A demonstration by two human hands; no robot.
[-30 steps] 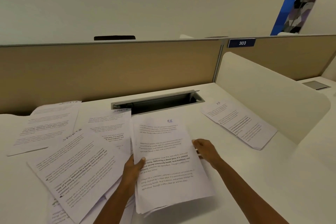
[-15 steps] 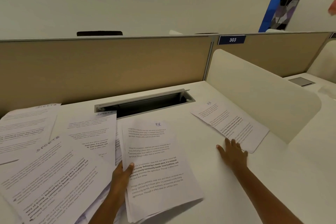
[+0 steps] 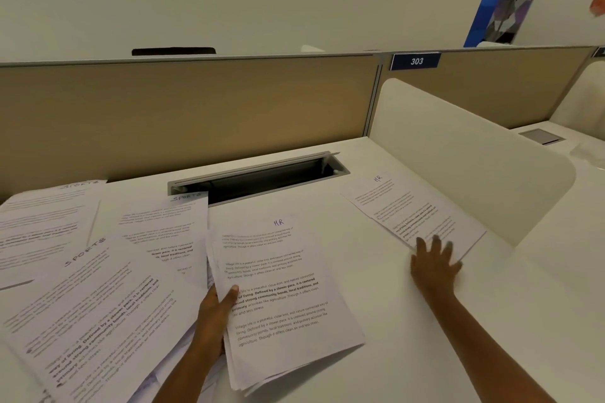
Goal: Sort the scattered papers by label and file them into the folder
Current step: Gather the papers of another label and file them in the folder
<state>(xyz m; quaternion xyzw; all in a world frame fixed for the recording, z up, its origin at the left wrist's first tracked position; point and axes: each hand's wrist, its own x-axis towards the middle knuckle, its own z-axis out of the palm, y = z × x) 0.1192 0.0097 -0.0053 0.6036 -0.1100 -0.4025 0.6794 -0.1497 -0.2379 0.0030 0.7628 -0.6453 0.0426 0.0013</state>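
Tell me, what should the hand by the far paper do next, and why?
Probably slide that lone HR sheet toward the HR stack. The right hand lies flat on its near edge, its label matches the stack's, and the left hand holds the stack ready. The SPORTS sheets belong elsewhere.

Left hand [image 3: 214, 314] grips the left edge of the HR stack [image 3: 281, 298], thumb on top. Right hand [image 3: 433, 267] is flat, fingers spread on the near corner of the lone HR sheet [image 3: 409, 209] by the white divider [image 3: 465, 154]. Sheets marked SPORTS [image 3: 95, 304] fan across the desk [image 3: 376, 321] at left.
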